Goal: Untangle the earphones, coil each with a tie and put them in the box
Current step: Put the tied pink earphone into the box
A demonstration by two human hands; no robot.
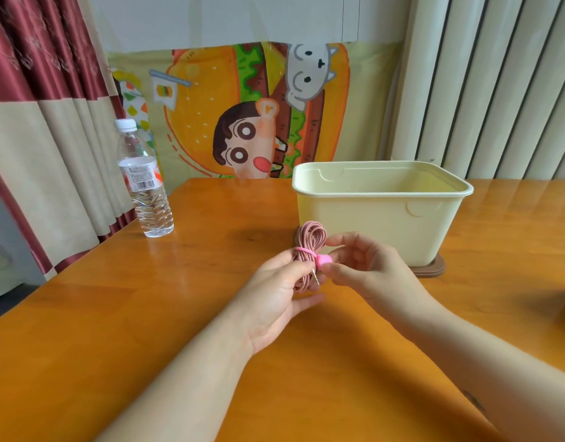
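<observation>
Looking down, I see the orange counter (115, 314) with the cream box (380, 224) at the far right, open on top, and a water bottle (145, 186) at far left. Just before the box, the left hand (274, 295) has its grip around the coiled pink earphones (309, 237), held above the counter. The right hand (367, 269) pinches the pink tie (322, 260) wrapped around the coil.

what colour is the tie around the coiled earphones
Bright pink, a shade stronger than the dusty pink earphones; the tie shows best in the head view, held in both hands.
</observation>
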